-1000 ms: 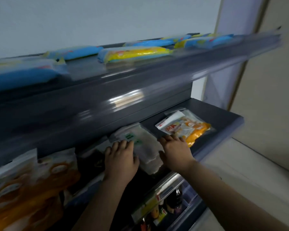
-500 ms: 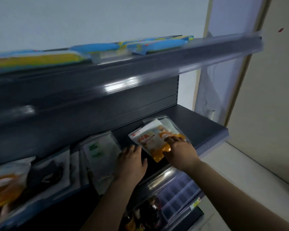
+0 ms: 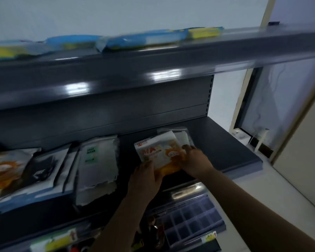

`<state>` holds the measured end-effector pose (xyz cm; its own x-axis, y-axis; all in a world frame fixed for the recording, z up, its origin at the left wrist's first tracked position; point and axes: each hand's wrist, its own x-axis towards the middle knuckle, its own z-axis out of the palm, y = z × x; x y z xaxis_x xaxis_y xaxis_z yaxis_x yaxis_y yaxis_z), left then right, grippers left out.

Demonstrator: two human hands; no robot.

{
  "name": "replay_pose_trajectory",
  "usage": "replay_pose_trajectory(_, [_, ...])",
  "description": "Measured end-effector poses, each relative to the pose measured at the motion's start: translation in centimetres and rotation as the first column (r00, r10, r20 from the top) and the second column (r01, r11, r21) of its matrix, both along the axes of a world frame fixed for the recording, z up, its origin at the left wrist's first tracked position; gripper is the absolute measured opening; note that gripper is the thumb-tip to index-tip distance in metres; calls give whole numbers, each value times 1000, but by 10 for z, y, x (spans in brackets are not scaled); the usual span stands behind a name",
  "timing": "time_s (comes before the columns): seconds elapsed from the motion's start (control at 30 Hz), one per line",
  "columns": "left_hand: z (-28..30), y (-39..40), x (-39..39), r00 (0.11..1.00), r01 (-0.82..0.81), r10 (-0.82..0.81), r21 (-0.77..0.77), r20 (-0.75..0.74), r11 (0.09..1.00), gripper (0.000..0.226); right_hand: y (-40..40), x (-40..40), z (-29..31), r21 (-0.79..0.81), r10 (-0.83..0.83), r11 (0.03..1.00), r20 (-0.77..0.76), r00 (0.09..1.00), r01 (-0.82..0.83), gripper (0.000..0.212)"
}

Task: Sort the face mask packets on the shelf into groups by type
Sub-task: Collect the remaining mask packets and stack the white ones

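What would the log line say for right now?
step: sorting | left hand + right hand: hold orange mask packet | place: middle shelf

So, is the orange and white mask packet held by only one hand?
No, both the left hand and the right hand grip the orange and white packet, one at each side.

Bare shelf (image 3: 224, 142) right of orange packet (image 3: 160, 153)
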<state>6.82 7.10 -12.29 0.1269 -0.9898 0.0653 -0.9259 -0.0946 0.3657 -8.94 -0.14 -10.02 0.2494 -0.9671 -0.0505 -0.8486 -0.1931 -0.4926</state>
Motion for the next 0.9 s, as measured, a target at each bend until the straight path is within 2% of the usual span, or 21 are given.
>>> replay_pose_trajectory(0.07, [-2,-7,-2,998,-18,19,12,-62,1000,56,-10,-1,-2,65,-25,998,60,998,21,54])
replay_pose_trajectory(0.13, [-4,-15,-3,992,-24,25,9,-121,1000,56,-20,-3,-4,126,-92,990,194,977,68,58])
replay_pose_trajectory(0.2, [-5,-23,-3,989,-30,31,4,-148,1000,56,-29,-5,-4,210,-189,971,357,915,119,66])
replay_pose_trajectory(0.27, [-5,-31,-3,984,-37,34,-15,-173,999,54,-41,-10,-5,255,-285,949,443,850,185,71])
replay_pose_trajectory(0.37, [-2,-42,-4,967,-46,28,-67,-254,997,48,-57,-18,-2,312,-369,924,571,733,222,62])
replay_pose_trajectory(0.47, [0,-57,-5,962,-37,10,-93,-275,995,44,-71,-22,-2,379,-388,913,690,611,152,50])
replay_pose_trajectory(0.53, [1,-67,-6,962,-19,-9,-100,-272,995,42,-79,-23,-6,392,-395,910,731,557,132,41])
replay_pose_trajectory(0.6, [2,-76,-9,962,-13,-16,-103,-272,995,41,-86,-26,-11,406,-392,909,761,517,92,43])
replay_pose_trajectory(0.73, [5,-84,-23,954,-4,-32,-121,-298,993,44,-96,-35,-17,381,-320,925,793,518,-12,55])
replay_pose_trajectory(0.8, [6,-87,-30,953,-8,-28,-119,-302,993,43,-101,-43,-18,340,-282,940,800,530,-13,53])
replay_pose_trajectory(0.9, [3,-92,-36,979,-78,58,-92,-197,993,45,-111,-62,-16,333,-303,943,826,476,22,47])
